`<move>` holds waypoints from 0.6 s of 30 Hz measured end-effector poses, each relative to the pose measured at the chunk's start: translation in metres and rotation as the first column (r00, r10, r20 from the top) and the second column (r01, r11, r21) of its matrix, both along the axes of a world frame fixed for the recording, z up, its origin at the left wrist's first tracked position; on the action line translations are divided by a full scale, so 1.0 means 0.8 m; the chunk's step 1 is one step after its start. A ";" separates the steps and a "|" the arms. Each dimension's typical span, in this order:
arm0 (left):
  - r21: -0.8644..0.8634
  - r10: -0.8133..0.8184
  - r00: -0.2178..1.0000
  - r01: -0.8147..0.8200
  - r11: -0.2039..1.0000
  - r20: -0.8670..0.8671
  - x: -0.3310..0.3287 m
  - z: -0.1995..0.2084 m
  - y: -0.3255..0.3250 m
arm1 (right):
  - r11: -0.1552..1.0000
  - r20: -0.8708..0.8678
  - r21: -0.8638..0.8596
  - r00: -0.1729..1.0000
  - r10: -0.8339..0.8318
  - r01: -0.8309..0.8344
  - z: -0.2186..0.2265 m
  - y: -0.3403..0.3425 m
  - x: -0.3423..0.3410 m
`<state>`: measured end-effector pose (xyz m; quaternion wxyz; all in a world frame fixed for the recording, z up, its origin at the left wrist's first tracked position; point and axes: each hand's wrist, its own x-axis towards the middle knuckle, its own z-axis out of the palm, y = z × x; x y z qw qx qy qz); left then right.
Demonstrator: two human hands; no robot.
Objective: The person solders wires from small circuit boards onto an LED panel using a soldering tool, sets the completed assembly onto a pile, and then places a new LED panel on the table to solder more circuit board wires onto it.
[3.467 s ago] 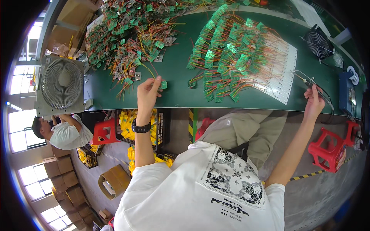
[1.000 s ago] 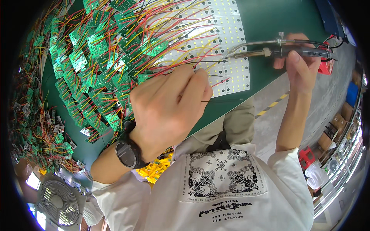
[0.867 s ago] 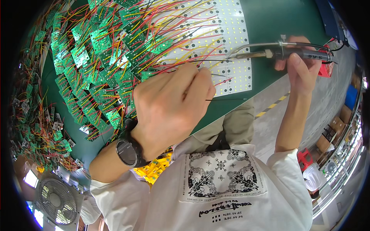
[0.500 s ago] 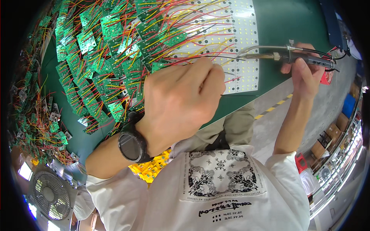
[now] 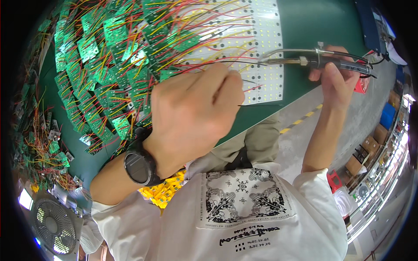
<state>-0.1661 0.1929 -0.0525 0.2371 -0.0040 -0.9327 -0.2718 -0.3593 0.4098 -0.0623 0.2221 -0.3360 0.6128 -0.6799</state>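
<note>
My left hand point(image 5: 198, 102), with a black watch on its wrist, is closed in a pinch over the near edge of a white LED panel point(image 5: 271, 85). Its fingertips are mostly hidden, at a thin black wire point(image 5: 244, 62) that runs toward the panel. In my right hand point(image 5: 337, 80) is a soldering iron point(image 5: 313, 62), held level from the right with a curved metal tube point(image 5: 291, 50) clamped along it. The iron's tip is over the panel, close to the black wire's end. Red and yellow wires join the panel to green circuit boards point(image 5: 115, 32).
The green tabletop point(image 5: 318, 26) borders the panel. More wired boards point(image 5: 37, 143) are heaped at far left. Yellow parts point(image 5: 163, 191) lie below my left forearm, near a grey fan point(image 5: 54, 226). Cardboard boxes point(image 5: 370, 145) stand along the right.
The whole view has shifted slightly, so everything sits a little farther left. Both hands and the iron keep nearly the same place over the panel.
</note>
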 end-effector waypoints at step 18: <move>0.193 -0.153 0.983 0.131 0.972 0.102 -0.011 0.036 -0.004 | 0.977 0.131 0.008 0.969 -0.211 0.212 0.010 -0.004 0.008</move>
